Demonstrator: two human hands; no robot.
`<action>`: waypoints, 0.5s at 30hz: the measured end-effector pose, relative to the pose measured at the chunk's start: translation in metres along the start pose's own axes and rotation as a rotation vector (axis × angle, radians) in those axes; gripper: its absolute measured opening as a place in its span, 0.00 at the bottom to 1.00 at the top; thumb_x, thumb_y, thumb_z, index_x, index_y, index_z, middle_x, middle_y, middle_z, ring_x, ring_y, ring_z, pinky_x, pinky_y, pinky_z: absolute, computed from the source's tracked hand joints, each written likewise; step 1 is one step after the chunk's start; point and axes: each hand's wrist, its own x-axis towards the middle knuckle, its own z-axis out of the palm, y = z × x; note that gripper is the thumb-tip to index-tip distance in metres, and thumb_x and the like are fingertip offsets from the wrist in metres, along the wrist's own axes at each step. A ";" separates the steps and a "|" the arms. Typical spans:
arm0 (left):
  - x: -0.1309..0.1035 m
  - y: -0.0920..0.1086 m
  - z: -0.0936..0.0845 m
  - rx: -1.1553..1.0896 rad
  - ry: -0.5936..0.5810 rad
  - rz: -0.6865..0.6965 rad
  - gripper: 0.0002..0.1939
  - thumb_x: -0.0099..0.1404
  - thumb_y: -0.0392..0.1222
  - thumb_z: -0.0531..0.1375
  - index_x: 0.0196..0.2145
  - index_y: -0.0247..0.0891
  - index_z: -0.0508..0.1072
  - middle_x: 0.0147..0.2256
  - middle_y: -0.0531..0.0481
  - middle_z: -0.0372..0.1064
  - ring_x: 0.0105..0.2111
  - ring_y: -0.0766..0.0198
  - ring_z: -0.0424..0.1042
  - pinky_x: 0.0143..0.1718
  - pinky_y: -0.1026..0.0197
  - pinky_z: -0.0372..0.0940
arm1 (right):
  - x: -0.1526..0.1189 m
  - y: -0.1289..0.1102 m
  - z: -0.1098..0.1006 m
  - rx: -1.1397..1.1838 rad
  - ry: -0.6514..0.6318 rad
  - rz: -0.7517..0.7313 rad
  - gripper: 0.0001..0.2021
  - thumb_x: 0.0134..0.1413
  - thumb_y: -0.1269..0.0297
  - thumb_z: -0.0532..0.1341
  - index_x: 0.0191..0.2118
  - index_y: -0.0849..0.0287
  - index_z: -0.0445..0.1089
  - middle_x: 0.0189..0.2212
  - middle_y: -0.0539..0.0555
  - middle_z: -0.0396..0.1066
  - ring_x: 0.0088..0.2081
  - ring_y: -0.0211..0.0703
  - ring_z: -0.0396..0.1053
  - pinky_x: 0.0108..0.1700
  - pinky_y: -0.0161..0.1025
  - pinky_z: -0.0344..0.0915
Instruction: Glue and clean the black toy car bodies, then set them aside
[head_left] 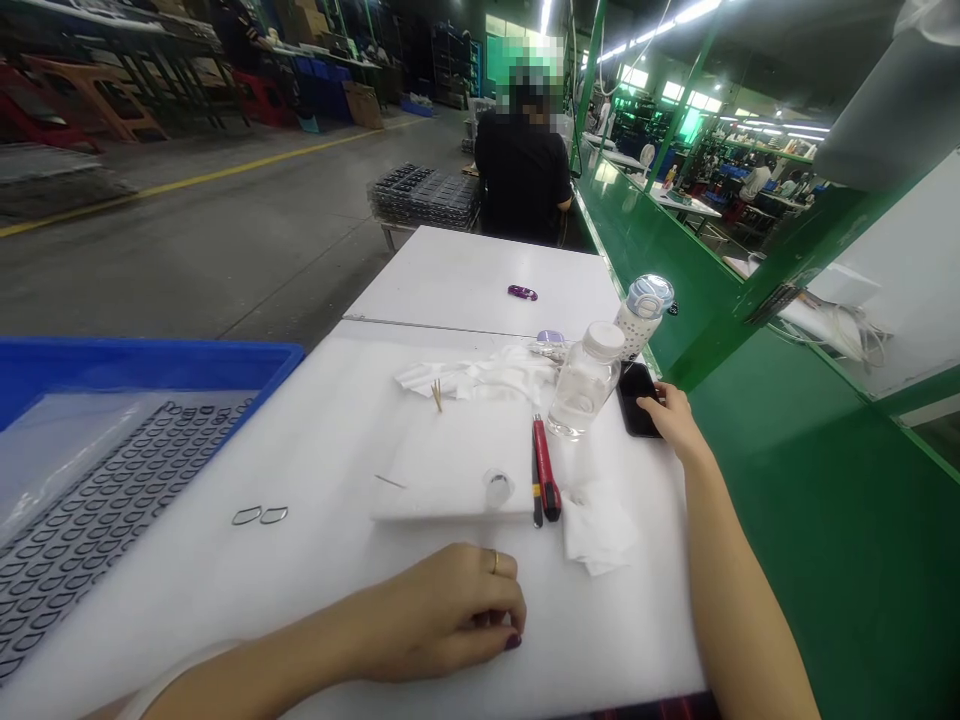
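My left hand (pixel 469 615) rests on the white table near its front edge, fingers loosely curled and nothing visible in them. At the table's right side my right hand (pixel 675 415) grips a black smartphone (pixel 637 400), thumb over the screen and fingers at its right edge. Ahead of my left hand lies a white foam block (pixel 450 455) with several toothpicks (pixel 437 395) stuck in it and a small clear round dish (pixel 498 487) on top. A red utility knife (pixel 547 470) and dark tweezers (pixel 536 480) lie beside the block. Two D-shaped rings (pixel 260 516) lie to the left.
A clear bottle (pixel 586 385) and a dotted drinking bottle (pixel 641 315) stand near the phone. Crumpled tissue (pixel 598 525) lies right of the knife. A blue bin (pixel 262 375) with rows of rings is at left. Farther off are a purple object (pixel 523 293) and a seated person (pixel 523 175).
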 end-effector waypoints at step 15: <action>0.001 0.000 0.001 0.008 0.005 0.009 0.05 0.66 0.34 0.59 0.37 0.40 0.75 0.32 0.53 0.66 0.29 0.67 0.65 0.30 0.65 0.58 | -0.007 0.007 -0.022 0.176 -0.184 0.028 0.34 0.44 0.62 0.61 0.61 0.52 0.66 0.62 0.58 0.63 0.58 0.55 0.66 0.55 0.45 0.69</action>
